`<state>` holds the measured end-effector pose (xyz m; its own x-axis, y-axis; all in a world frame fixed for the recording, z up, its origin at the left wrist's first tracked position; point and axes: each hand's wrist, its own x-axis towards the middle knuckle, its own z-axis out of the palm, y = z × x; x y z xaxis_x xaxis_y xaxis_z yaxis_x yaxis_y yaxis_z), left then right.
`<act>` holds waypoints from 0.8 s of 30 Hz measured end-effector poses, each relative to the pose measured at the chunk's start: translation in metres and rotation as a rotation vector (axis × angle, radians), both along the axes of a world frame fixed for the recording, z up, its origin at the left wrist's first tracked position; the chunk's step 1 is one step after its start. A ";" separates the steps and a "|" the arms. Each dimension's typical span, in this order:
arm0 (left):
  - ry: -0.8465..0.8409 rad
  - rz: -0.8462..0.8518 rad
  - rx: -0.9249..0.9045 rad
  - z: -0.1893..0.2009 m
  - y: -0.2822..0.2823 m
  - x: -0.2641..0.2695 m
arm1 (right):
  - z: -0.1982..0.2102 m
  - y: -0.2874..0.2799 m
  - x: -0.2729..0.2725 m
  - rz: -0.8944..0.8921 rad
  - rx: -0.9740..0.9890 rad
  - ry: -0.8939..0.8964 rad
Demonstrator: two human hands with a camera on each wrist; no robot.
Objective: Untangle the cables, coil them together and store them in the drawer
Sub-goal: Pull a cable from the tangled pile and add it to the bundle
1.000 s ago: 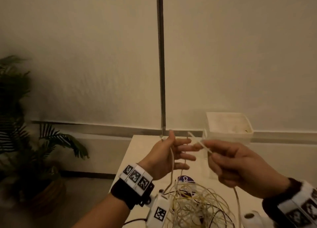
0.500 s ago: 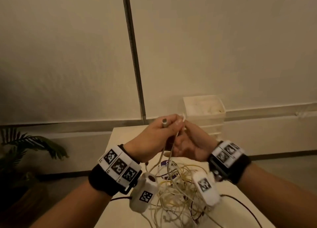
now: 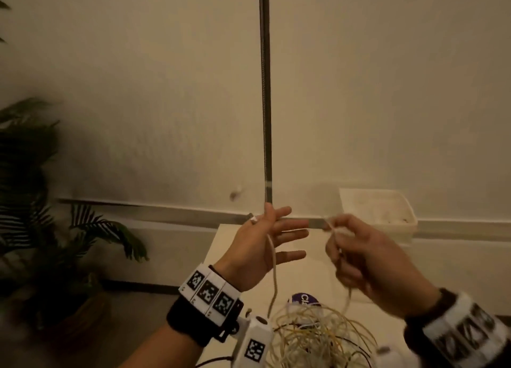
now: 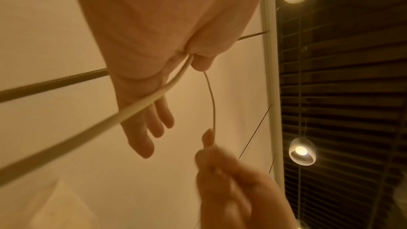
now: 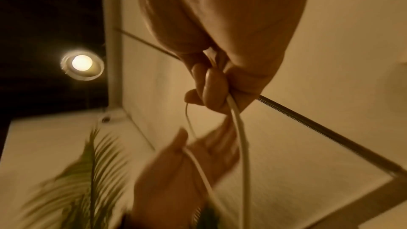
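A tangle of pale and dark cables (image 3: 312, 337) lies on the white table (image 3: 318, 271) below my hands. My left hand (image 3: 276, 232) is raised, fingers straight and spread. Its thumb pinches a white cable (image 3: 273, 271) near the plug end, and the cable hangs down into the tangle. In the left wrist view the thick white cable (image 4: 141, 105) leaves the thumb crook and a thin strand (image 4: 212, 104) runs across to my right hand (image 4: 220, 171). My right hand (image 3: 340, 232) is curled round the cable (image 5: 239, 128), to the right of the left hand. The white drawer unit (image 3: 378, 213) stands at the table's back right.
A thin metal pole (image 3: 265, 91) runs up the wall behind the hands. A potted palm (image 3: 41, 201) stands on the floor to the left of the table. A purple-labelled item (image 3: 304, 298) lies beside the tangle.
Half a second ago my hands were pressed together over the tangle. They have drawn apart, the left fingers have straightened, and a length of cable is stretched between them.
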<state>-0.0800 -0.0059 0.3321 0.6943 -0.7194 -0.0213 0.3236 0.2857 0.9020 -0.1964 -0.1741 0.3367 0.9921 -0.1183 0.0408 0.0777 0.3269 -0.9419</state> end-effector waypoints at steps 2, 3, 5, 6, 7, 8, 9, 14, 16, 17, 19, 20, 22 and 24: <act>0.010 -0.053 -0.083 0.010 -0.009 -0.002 | -0.030 0.010 -0.016 0.009 -0.071 0.041; 0.026 -0.046 -0.133 0.014 -0.012 -0.002 | -0.045 0.014 -0.022 0.016 -0.122 0.061; 0.066 -0.013 -0.222 0.019 -0.017 -0.001 | -0.071 0.021 -0.033 0.042 -0.250 0.088; 0.067 -0.018 -0.243 0.020 -0.019 -0.001 | -0.080 0.025 -0.037 0.049 -0.295 0.093; 0.065 -0.044 -0.252 0.019 -0.019 -0.001 | -0.087 0.027 -0.040 0.049 -0.311 0.103; 0.057 -0.070 -0.254 0.017 -0.020 -0.001 | -0.094 0.027 -0.042 0.057 -0.310 0.119; 0.044 -0.085 -0.253 0.015 -0.020 0.000 | -0.097 0.029 -0.042 0.077 -0.317 0.143; -0.139 -0.097 -0.080 0.016 -0.019 -0.013 | -0.068 0.040 -0.037 0.147 -0.263 0.181; -0.239 -0.104 0.038 0.019 -0.018 -0.024 | -0.047 0.044 -0.026 0.160 -0.169 0.165; -0.316 -0.100 0.099 0.020 -0.016 -0.027 | -0.039 0.047 -0.021 0.206 -0.189 0.177; -0.637 -0.043 0.257 0.022 -0.008 -0.025 | -0.035 0.049 -0.013 0.305 -0.278 0.223; -0.876 0.023 0.357 0.023 -0.001 -0.020 | -0.038 0.047 -0.014 0.335 -0.316 0.250; -1.294 0.230 0.518 0.030 0.022 0.000 | -0.049 0.035 -0.022 0.380 -0.383 0.276; -1.432 0.451 0.703 0.041 0.056 0.024 | -0.065 0.014 -0.039 0.392 -0.452 0.303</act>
